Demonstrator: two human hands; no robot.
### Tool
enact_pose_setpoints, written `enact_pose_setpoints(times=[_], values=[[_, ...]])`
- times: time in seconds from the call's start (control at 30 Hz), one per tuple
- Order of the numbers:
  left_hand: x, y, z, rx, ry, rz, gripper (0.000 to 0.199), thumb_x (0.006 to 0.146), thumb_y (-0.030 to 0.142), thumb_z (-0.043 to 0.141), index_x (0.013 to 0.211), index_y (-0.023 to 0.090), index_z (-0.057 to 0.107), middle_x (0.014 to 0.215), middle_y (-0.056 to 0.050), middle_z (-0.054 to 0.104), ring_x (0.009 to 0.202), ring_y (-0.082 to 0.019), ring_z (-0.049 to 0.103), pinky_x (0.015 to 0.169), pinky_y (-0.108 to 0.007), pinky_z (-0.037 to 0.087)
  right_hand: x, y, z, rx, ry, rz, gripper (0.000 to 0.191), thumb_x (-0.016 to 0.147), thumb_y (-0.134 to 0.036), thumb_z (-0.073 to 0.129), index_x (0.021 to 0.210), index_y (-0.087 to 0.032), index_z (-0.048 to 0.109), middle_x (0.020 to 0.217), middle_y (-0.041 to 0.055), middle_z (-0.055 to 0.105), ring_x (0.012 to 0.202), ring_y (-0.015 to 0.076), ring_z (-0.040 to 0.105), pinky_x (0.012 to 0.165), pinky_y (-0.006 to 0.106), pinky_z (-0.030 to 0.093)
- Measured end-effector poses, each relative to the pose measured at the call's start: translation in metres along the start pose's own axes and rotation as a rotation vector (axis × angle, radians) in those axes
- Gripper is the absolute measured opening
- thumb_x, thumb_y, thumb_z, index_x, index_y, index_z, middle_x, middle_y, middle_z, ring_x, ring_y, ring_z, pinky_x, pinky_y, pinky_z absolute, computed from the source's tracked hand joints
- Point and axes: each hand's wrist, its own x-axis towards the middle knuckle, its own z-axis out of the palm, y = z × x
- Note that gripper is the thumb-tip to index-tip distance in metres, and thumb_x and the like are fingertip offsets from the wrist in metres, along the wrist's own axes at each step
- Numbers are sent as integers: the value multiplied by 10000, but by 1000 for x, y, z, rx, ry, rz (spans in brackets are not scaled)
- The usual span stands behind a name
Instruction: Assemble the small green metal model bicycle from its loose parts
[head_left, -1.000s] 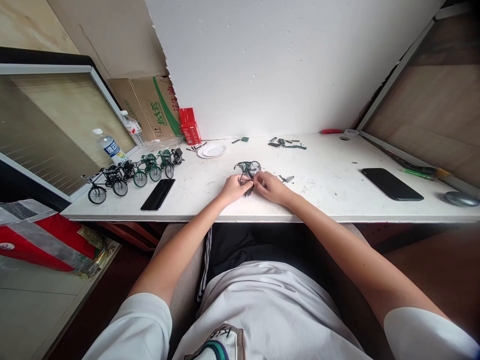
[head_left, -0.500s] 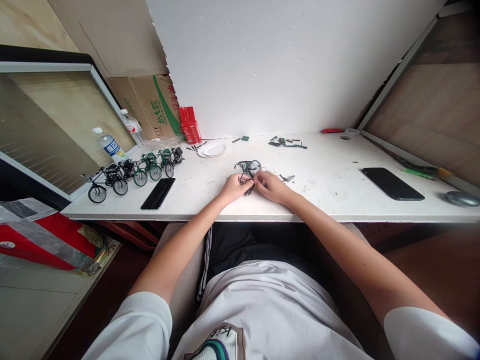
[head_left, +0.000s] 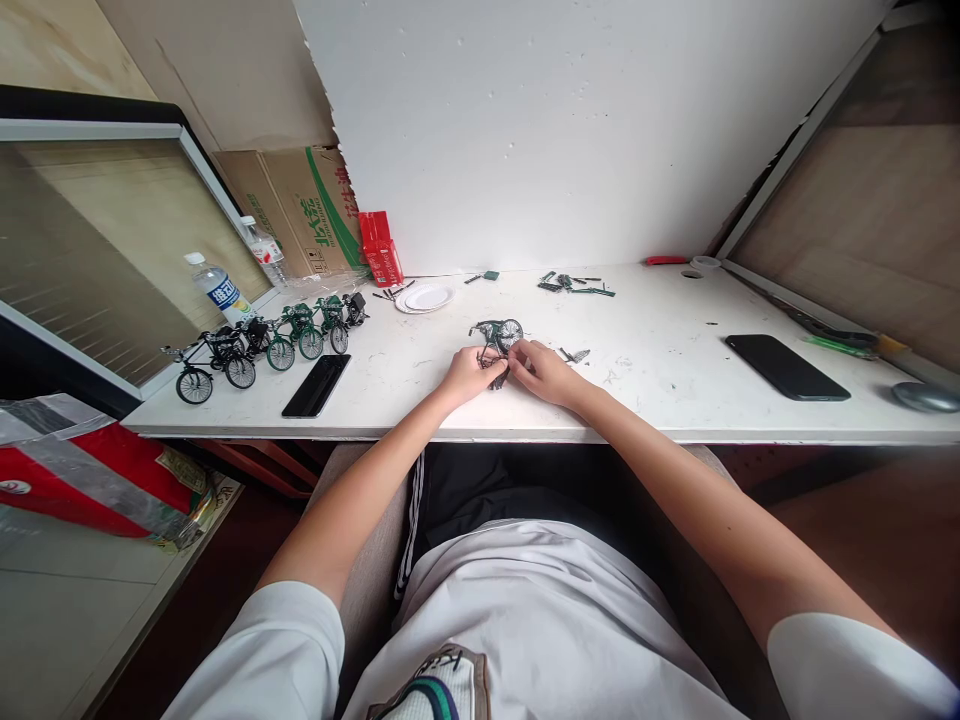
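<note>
1. Counter (head_left: 660,385): white.
2. Carton (head_left: 292,225): left of and beyond the plates; contents hidden.
3. Left hand (head_left: 472,377): grip closed on the model bicycle.
4. Right hand (head_left: 545,373): fingertips against it; hold cannot be told.
5. Plates (head_left: 427,298): overlapping.
6. Model bicycle (head_left: 510,332): right of plates, nearer; unmoved since a second ago, work seemingly unadvanced.

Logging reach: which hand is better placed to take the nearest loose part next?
Probably the right hand: the loose part lies just beyond it; the left hand, also at the model bicycle, is farther.
</note>
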Motion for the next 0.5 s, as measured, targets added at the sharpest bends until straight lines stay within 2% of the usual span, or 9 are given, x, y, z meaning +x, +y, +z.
enact_pose_setpoints(times=[0.2,0.5], values=[[-1,1,0,3,-5,-3,258,891,384,768,954,134,779,831,-102,801,705,-180,730,642,-273,554,0,0,0,2,0,-1,186,1071,-389,471,1023,-241,574,945,97,696,850,267,600,766,397,469],[2,-3,0,4,7,5,266,876,382,778,969,134,784,861,-109,807,768,-196,754,680,-273,557,0,-3,-1,10,-3,10,184,1060,-387,475,1019,-238,573,942,104,691,854,273,599,767,400,472]])
